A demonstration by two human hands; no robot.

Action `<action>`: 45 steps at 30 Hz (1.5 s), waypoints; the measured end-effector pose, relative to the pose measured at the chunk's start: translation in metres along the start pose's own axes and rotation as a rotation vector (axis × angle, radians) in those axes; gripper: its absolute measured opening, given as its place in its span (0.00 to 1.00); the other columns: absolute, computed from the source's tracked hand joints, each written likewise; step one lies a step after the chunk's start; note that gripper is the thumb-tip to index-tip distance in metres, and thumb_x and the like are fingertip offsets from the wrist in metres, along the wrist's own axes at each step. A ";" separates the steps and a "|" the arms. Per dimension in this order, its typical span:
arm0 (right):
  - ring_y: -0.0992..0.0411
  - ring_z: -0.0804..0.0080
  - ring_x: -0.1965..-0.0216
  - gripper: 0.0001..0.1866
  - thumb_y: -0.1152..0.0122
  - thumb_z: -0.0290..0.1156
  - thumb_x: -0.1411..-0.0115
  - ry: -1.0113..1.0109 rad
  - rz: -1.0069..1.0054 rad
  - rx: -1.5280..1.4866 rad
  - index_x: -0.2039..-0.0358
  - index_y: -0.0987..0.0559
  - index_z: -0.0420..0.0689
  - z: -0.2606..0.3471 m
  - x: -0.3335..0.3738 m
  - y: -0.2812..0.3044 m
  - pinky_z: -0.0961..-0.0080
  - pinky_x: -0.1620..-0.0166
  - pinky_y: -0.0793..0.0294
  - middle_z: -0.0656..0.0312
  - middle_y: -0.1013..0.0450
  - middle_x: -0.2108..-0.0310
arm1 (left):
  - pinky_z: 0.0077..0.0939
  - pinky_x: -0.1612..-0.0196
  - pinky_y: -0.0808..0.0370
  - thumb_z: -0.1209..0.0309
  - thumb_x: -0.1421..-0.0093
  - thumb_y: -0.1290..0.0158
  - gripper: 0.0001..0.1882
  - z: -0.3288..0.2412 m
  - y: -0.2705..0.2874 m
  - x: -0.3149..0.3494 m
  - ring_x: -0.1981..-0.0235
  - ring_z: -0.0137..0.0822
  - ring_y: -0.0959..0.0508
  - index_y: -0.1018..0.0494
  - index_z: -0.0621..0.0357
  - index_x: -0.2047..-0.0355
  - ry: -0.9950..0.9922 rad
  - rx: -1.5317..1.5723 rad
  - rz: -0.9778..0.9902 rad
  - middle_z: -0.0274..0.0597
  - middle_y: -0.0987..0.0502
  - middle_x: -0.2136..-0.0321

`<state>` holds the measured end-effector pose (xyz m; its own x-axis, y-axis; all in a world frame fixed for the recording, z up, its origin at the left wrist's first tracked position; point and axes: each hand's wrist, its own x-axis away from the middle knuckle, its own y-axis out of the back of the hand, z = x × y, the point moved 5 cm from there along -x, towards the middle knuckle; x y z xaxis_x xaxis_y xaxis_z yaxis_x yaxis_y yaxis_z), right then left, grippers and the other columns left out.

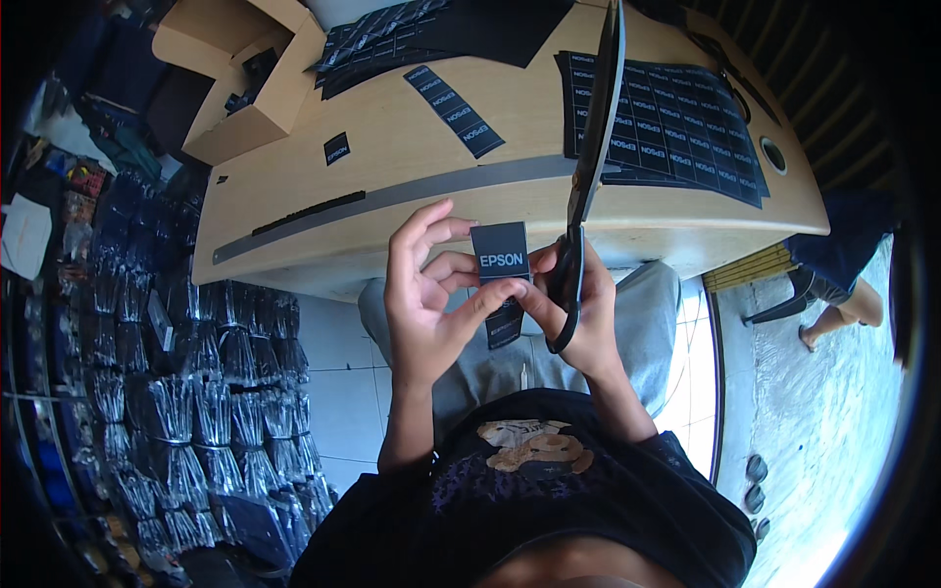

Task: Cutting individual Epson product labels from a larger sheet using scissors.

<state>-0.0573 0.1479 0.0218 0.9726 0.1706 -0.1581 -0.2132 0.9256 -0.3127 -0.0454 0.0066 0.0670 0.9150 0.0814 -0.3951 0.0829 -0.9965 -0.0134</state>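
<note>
Labels (502, 261), pinched between left grip (423, 314) and right grip (588, 318), scissors (587, 176) in latter

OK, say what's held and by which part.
Left hand and right hand pinch a dark label strip near its middle; the right also holds scissors by the handle.

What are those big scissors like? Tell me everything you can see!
The scissors have long, dark, metal-looking blades with a shiny edge, and a black handle, perhaps plastic. The handle sits in the right hand, and the blades stretch up across the picture, over the wood-coloured table, reaching its top edge. I can't tell whether they're fully closed.
</note>
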 end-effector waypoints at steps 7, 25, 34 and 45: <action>0.41 0.91 0.79 0.15 0.34 0.23 0.49 0.005 -0.027 0.046 0.67 0.33 0.41 0.004 -0.002 0.007 0.90 0.76 0.42 0.70 0.33 0.74 | 0.21 0.61 0.26 0.82 0.45 0.46 0.17 0.012 -0.007 0.025 0.62 0.31 0.25 0.33 0.67 0.54 0.090 0.121 0.088 0.46 0.28 0.61; 0.33 0.68 0.75 0.39 0.50 0.68 0.50 -0.197 0.428 0.431 0.67 0.35 0.36 0.005 0.044 0.054 0.73 0.69 0.35 0.58 0.35 0.78 | 0.16 0.65 0.24 0.87 0.53 0.41 0.25 0.029 0.017 0.018 0.64 0.27 0.23 0.31 0.68 0.52 0.132 -0.076 0.081 0.43 0.28 0.58; 0.28 0.63 0.79 0.38 0.46 0.66 0.51 -0.410 0.844 0.578 0.68 0.29 0.35 0.018 0.062 0.096 0.72 0.75 0.32 0.58 0.32 0.83 | 0.14 0.68 0.23 0.87 0.55 0.40 0.31 0.029 0.031 0.020 0.69 0.24 0.23 0.33 0.66 0.49 0.214 0.064 0.112 0.45 0.28 0.55; 0.31 0.69 0.81 0.40 0.49 0.67 0.49 -0.450 1.103 0.341 0.68 0.28 0.32 0.023 0.051 0.091 0.75 0.77 0.33 0.60 0.34 0.81 | 0.13 0.68 0.24 0.89 0.60 0.38 0.35 0.024 0.032 0.032 0.69 0.25 0.24 0.33 0.69 0.48 0.406 0.100 0.418 0.42 0.27 0.59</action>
<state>-0.0247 0.2488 0.0065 0.2488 0.9527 0.1747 -0.9685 0.2430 0.0539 -0.0230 -0.0235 0.0320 0.9416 -0.3367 -0.0026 -0.3366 -0.9413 -0.0261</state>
